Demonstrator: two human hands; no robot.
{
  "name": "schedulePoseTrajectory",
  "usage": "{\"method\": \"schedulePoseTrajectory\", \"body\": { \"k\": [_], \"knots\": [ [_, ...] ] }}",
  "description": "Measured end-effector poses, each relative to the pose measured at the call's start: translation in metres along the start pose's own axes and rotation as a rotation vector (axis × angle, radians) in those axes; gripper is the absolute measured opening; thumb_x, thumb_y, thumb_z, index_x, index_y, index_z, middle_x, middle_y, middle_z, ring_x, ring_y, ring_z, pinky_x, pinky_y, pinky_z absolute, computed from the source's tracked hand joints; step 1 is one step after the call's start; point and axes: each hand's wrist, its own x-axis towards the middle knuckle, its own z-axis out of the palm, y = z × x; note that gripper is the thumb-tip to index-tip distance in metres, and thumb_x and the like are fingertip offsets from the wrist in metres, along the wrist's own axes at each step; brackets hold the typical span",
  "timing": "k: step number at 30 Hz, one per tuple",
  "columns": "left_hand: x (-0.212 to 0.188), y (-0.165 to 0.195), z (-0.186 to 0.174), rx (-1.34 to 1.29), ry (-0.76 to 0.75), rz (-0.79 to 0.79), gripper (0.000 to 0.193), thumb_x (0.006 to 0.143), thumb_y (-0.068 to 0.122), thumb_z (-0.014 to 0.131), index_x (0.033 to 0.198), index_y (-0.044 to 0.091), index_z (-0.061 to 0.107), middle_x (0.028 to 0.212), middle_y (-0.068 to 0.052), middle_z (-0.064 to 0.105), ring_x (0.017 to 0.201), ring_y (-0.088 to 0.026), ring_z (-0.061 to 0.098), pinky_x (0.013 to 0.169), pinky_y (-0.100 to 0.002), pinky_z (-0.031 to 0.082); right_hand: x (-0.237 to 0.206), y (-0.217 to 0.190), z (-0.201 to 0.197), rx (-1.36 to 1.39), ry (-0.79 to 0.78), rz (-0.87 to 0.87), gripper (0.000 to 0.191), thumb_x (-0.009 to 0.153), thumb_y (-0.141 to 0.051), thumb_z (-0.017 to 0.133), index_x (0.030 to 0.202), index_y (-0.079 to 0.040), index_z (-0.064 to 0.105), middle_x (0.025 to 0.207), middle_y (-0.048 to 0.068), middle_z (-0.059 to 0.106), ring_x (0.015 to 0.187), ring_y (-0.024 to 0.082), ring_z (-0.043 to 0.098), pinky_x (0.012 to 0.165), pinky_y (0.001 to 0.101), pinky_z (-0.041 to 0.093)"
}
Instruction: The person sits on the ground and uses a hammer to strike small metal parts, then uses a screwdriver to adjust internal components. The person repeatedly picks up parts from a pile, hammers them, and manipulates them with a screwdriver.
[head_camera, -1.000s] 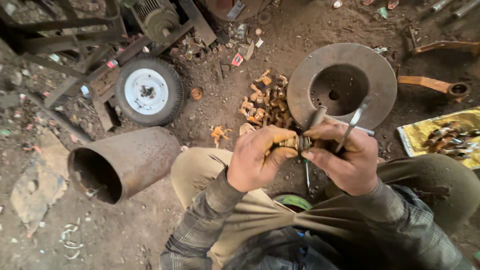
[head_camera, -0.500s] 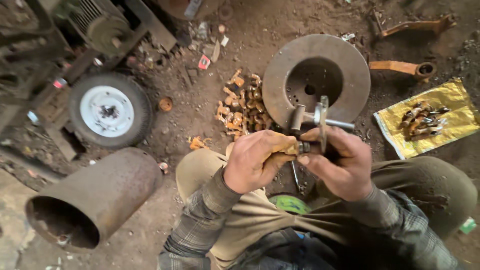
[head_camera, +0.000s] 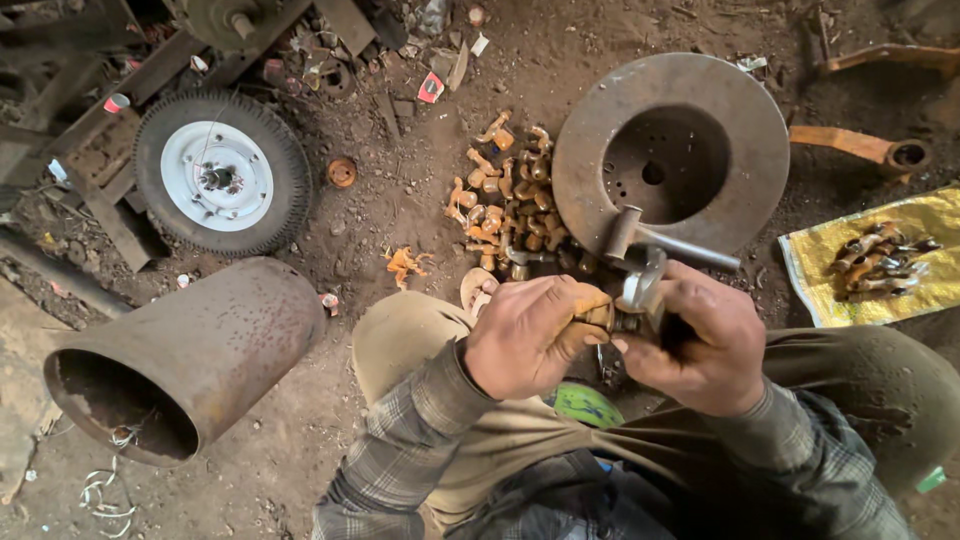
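**Both hands closed on a small rusty fitting, above the lap**

Landmark: the big rusty steel disc (head_camera: 600, 150) with a sunken centre, lying flat on the dirt floor (head_camera: 400, 210).

- Just left of the disc: a heap of small orange-rust fittings (head_camera: 500, 200), loosely piled, some touching the disc's edge. 1 stray piece (head_camera: 405, 264) lies further left of the heap, apart from it.
- Well left of the disc: a small wheel (head_camera: 222, 172) with black tyre and white hub, lying flat beside dark scrap bars.
- Below and left of the disc: a wide rusted metal pipe (head_camera: 190, 350) on its side, open mouth toward the lower left.
- Right of the disc: a yellow sack (head_camera: 930, 225) spread flat, carrying a cluster of dark greasy parts (head_camera: 880, 260). Above it, an orange bar with an eye end (head_camera: 855, 145).

Work in hand, just below the disc's lower rim:
- Left hand (head_camera: 525, 335): grip closed around a rusty fitting (head_camera: 598, 315), thumb pressed on top; only the end of it shows, brown-orange.
- Right hand (head_camera: 700, 340): grip closed on a bright metal tool (head_camera: 640, 285) set against the fitting. A grey T-shaped handle (head_camera: 660, 243) sticks up from it and overlaps the disc's rim in this view.
- The hands nearly meet at the fitting and hide most of it. The knees flank them; a green object (head_camera: 585, 405) shows beneath.
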Motion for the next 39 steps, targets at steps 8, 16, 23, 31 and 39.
{"method": "schedulePoseTrajectory", "body": {
  "k": [8, 16, 23, 31, 39],
  "knots": [
    [-0.014, 0.004, -0.005, -0.098, 0.037, -0.054, 0.037, 0.113, 0.042, 0.051, 0.117, 0.005, 0.059, 0.092, -0.011, 0.063, 0.082, -0.032, 0.066, 0.074, -0.037, 0.054, -0.005, -0.009, 0.001, -0.004, -0.057, 0.033, 0.040, 0.073, -0.013, 0.086, 0.108, -0.002, 0.070, 0.093, 0.010, 0.072, 0.076, 0.019, 0.072, 0.069, 0.0291, 0.054],
    [-0.029, -0.008, 0.003, -0.494, -0.068, -0.345, 0.059, 0.107, 0.059, 0.046, 0.113, 0.003, 0.061, 0.077, -0.002, 0.063, 0.067, -0.012, 0.060, 0.063, -0.027, 0.049, -0.020, -0.012, 0.016, 0.256, -0.021, 0.229, 0.027, 0.080, 0.000, 0.081, 0.105, 0.003, 0.071, 0.098, 0.008, 0.076, 0.084, 0.012, 0.073, 0.077, 0.0262, 0.058],
    [-0.033, -0.023, 0.013, -0.667, -0.078, -0.361, 0.060, 0.108, 0.059, 0.050, 0.111, 0.001, 0.061, 0.084, 0.000, 0.063, 0.072, -0.008, 0.057, 0.065, -0.025, 0.047, -0.024, -0.007, 0.022, 0.386, 0.001, 0.342, 0.023, 0.082, 0.001, 0.080, 0.103, 0.003, 0.071, 0.087, 0.003, 0.070, 0.072, 0.006, 0.061, 0.063, 0.0220, 0.050],
    [-0.032, -0.023, 0.019, -0.804, -0.059, -0.386, 0.050, 0.110, 0.049, 0.052, 0.128, 0.002, 0.056, 0.095, -0.002, 0.064, 0.077, -0.008, 0.059, 0.069, -0.025, 0.050, -0.025, -0.007, 0.020, 0.410, 0.040, 0.334, 0.023, 0.084, 0.003, 0.076, 0.106, 0.003, 0.068, 0.091, 0.005, 0.071, 0.075, 0.007, 0.063, 0.067, 0.0224, 0.051],
    [-0.032, -0.012, 0.018, -0.719, -0.042, -0.344, 0.052, 0.108, 0.043, 0.056, 0.141, 0.003, 0.055, 0.110, -0.001, 0.063, 0.090, -0.006, 0.059, 0.082, -0.025, 0.053, -0.011, -0.018, 0.018, 0.156, 0.030, 0.153, 0.022, 0.078, 0.003, 0.078, 0.098, 0.002, 0.069, 0.083, 0.004, 0.064, 0.069, 0.011, 0.060, 0.062, 0.0256, 0.046]
  ]
}}
